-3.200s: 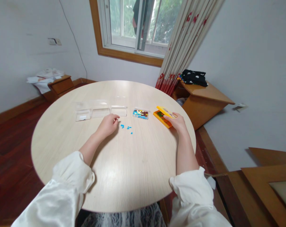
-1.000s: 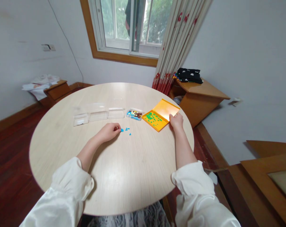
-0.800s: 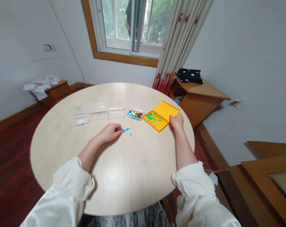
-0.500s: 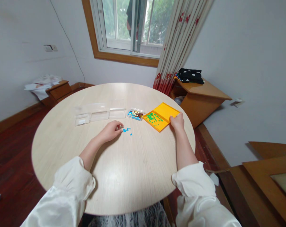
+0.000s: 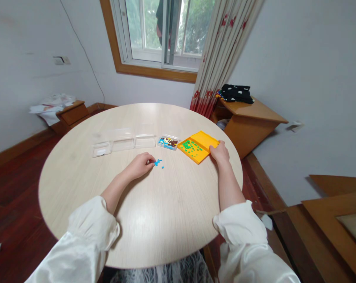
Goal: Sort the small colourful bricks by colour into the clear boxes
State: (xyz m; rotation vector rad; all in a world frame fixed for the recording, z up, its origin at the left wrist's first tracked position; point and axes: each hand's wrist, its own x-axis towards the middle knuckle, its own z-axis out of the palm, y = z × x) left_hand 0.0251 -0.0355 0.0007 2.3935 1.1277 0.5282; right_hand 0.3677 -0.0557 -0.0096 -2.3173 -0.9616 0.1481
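Observation:
My left hand [image 5: 141, 164] rests on the table just left of a few small blue blocks [image 5: 158, 161], its thumb and fingertips pinched at the nearest one. The pinched piece is partly hidden by the fingers. One blue block lies slightly apart, closer to me. On the right, my right hand [image 5: 220, 152] grips the near right edge of an open yellow case [image 5: 206, 138], thumb on top. Many small green blocks [image 5: 189, 147] are scattered in the case's left half. Between the hands stands a clear box of mixed blue, cream, yellow and brown blocks [image 5: 168, 142].
Clear plastic boxes [image 5: 123, 144] stand in a row on the left of the round table [image 5: 154, 220]. A wooden cabinet [image 5: 251, 118] with dark cloth [image 5: 237, 93] stands beyond the right edge, near the curtain [image 5: 219, 47].
My left hand has moved slightly right and its fingers have closed in at the blue blocks. My right hand still holds the yellow case, its raised half tipped a little lower.

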